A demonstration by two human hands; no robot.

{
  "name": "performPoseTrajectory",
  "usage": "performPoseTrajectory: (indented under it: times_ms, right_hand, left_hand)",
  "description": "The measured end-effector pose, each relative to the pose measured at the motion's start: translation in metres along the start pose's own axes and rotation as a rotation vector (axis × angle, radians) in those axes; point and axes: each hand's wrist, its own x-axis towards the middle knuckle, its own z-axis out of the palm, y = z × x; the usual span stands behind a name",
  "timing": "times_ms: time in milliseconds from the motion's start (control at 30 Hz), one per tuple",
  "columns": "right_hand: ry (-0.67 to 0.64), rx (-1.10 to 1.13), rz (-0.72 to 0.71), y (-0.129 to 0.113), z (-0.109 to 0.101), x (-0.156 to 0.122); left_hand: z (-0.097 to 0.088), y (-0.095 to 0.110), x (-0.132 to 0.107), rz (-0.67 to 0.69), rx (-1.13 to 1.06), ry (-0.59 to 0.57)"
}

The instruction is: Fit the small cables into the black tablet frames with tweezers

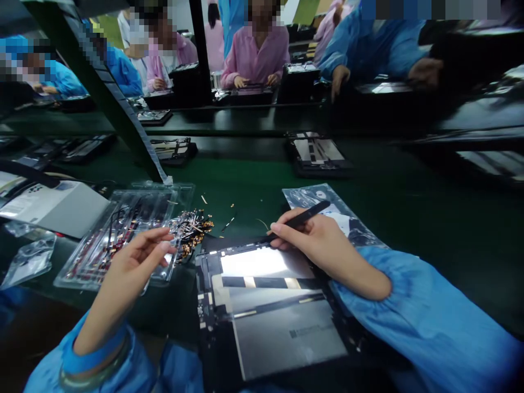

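Note:
An opened tablet body (270,311) with a silver plate and dark frame lies in front of me on the green belt. My right hand (315,240) is closed round black tweezers (301,218), their tip touching the tablet's top edge. My left hand (137,256) hovers over a clear plastic tray (94,256) of small wired parts, fingers loosely curled with thumb and forefinger close together; whether they pinch anything is hidden. A heap of small gold-tipped connectors (192,226) lies just right of that hand.
A clear bag (352,218) lies under my right wrist. A grey box (53,204) sits at left. More opened tablets (317,153) rest further along the belt. A slanted dark post (114,103) rises at left. People in pink and blue coats work opposite.

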Motion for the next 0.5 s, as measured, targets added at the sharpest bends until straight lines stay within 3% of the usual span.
performPoseTrajectory:
  times_ms: [167, 333, 500]
  right_hand:
    - [0.074, -0.195, -0.093, 0.007, -0.001, -0.005]
    - [0.200, 0.108, 0.014, 0.006, -0.002, -0.004]
    - [0.247, 0.047, 0.086, 0.007, -0.005, -0.003]
  left_hand:
    - [-0.023, -0.025, 0.005, -0.037, 0.174, 0.181]
    - [-0.051, -0.061, 0.014, 0.042, 0.582, 0.410]
    - [-0.053, -0.090, 0.026, 0.104, 0.735, 0.404]
